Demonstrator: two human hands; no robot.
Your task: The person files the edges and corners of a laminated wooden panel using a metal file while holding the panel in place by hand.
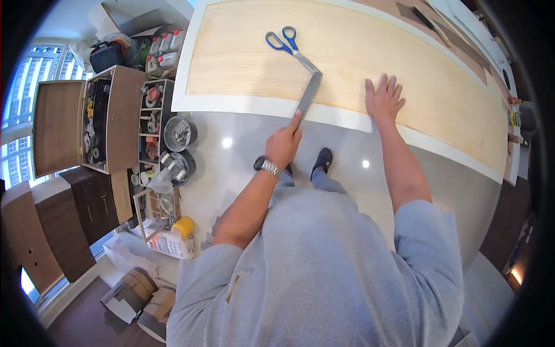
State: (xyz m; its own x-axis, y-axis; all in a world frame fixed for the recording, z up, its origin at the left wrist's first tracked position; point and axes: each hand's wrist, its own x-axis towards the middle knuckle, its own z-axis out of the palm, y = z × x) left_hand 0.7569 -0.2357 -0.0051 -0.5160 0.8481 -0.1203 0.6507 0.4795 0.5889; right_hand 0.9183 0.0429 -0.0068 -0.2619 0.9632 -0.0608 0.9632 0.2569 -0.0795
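My left hand (282, 146), with a metal watch on its wrist, is closed around the lower end of a flat grey strip (310, 94) at the panel's near edge. I cannot make out what the strip is made of. Its far end meets the blade tips of blue-handled scissors (297, 54), which lie on the pale wood panel (243, 63). Farther right, my right hand (383, 101) rests flat on the panel with its fingers spread, holding nothing.
White edging (237, 104) borders the panel. Left of me are an open wooden cabinet (124, 118), shelves with power tools (152, 97), two buckets (180, 133) and a yellow container (182, 228). A long-handled tool (430, 24) lies beyond the panel. Cardboard (139, 286) is on the floor.
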